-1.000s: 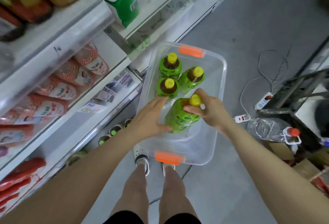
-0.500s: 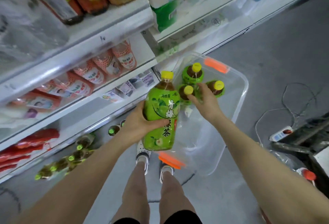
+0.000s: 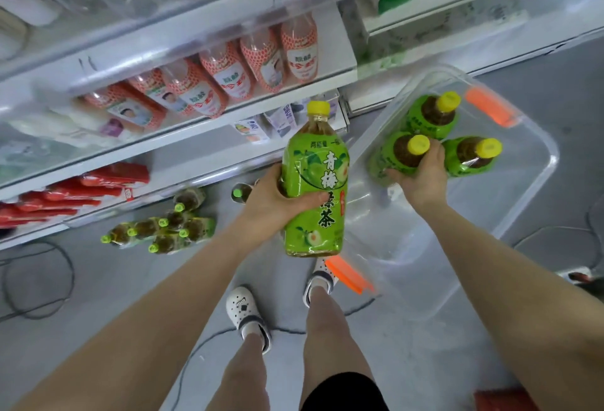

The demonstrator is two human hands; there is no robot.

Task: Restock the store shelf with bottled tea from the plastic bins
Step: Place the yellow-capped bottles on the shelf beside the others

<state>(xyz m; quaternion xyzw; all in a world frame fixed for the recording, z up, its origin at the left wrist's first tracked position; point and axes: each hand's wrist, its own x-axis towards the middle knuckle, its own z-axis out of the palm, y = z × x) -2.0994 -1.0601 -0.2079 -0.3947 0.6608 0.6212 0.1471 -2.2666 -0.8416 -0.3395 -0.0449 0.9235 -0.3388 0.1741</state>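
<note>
I see the bottom shelf (image 3: 202, 165) gap open at centre, small bottles (image 3: 170, 227) crowding the floor below it, red packs (image 3: 65, 195) blocking left, bin (image 3: 536, 182) right.

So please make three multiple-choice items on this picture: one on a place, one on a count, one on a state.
1. Where is the clear bin?
A. on the floor
B. on a shelf
C. on a chair

2. How many bottles stand in the bin?
A. one
B. three
C. six

3. What is the left hand doing?
A. hanging idle
B. gripping the big tea bottle
C. pressing the shelf

Answers: 1 A, the bin lies on the grey floor beside the shelves. 2 B, three yellow caps show inside. 3 B, its fingers and thumb wrap the label; the right hand holds a bottle in the bin.
</note>
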